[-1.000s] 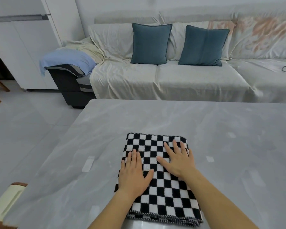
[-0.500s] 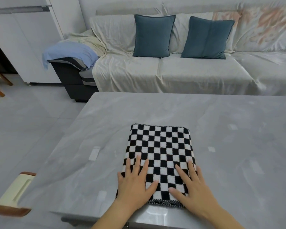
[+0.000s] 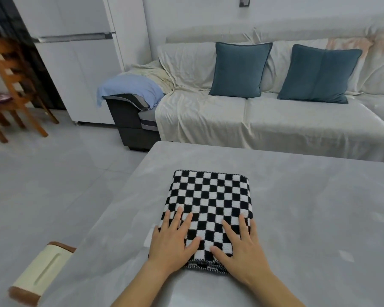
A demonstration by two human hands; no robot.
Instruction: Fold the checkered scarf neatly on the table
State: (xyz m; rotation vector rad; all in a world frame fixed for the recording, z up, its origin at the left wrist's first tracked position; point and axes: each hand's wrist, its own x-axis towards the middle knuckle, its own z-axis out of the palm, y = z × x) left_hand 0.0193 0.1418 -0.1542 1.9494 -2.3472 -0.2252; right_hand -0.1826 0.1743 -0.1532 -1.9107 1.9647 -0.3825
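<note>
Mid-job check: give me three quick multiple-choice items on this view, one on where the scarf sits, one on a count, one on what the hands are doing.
1. Where does the checkered scarf lie?
A. on the grey table
B. on the sofa
C. on the floor

2. How many teal cushions lean on the sofa?
A. one
B. two
C. four

3. What are the left hand and right hand doing?
A. pinching a lifted corner
B. hanging off the table
C. lying flat, palms down, on the scarf's near end

Answers: 1 A, the folded rectangle rests on the tabletop; 2 B, a left cushion and a right cushion; 3 C, fingers spread and pressed on the cloth.
</note>
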